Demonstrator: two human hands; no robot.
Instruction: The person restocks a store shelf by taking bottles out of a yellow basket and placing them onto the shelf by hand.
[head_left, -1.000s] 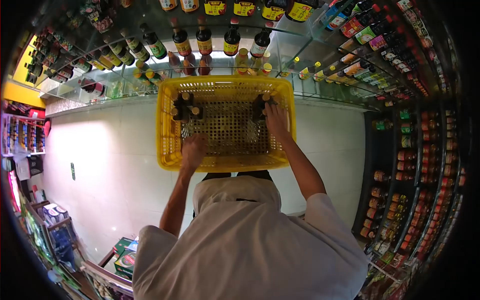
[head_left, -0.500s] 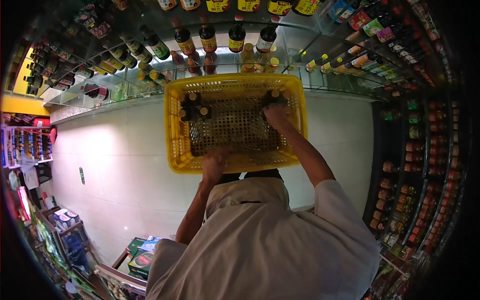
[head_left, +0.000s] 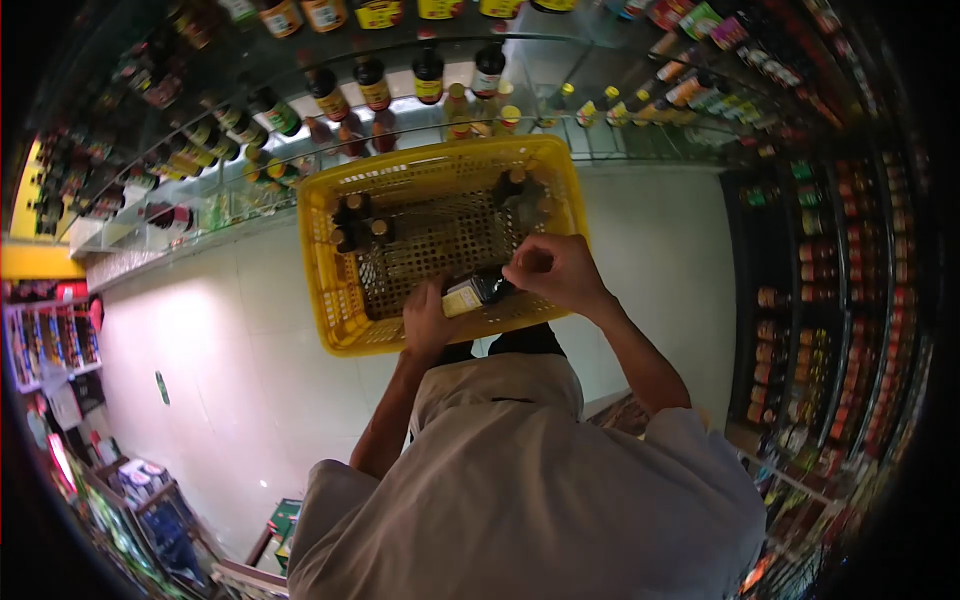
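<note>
A dark glass bottle with a pale label [head_left: 463, 298] lies tilted on its side between my hands, over the near side of a yellow plastic basket [head_left: 318, 300]. My left hand [head_left: 428, 318] is closed around the label end, its fingers partly hidden. At the neck end, my right hand [head_left: 562, 272] is curled with fingers pinched on the bottle; the cap is hidden. Several dark capped bottles [head_left: 356, 222] stand upright in the basket's far left corner. More dark bottles [head_left: 518, 196] stand in the far right corner.
Glass shelves with rows of sauce bottles [head_left: 372, 85] run beyond the basket. Racks of jars and bottles [head_left: 808, 330] line the right side. Pale floor tiles [head_left: 230, 330] show at left, with a cart carrying boxes [head_left: 283, 525] behind me.
My right hand has moved from the far right bottles toward me, and a bottle now lies between both hands. My left hand has closed on its label end. The view has shifted slightly.
</note>
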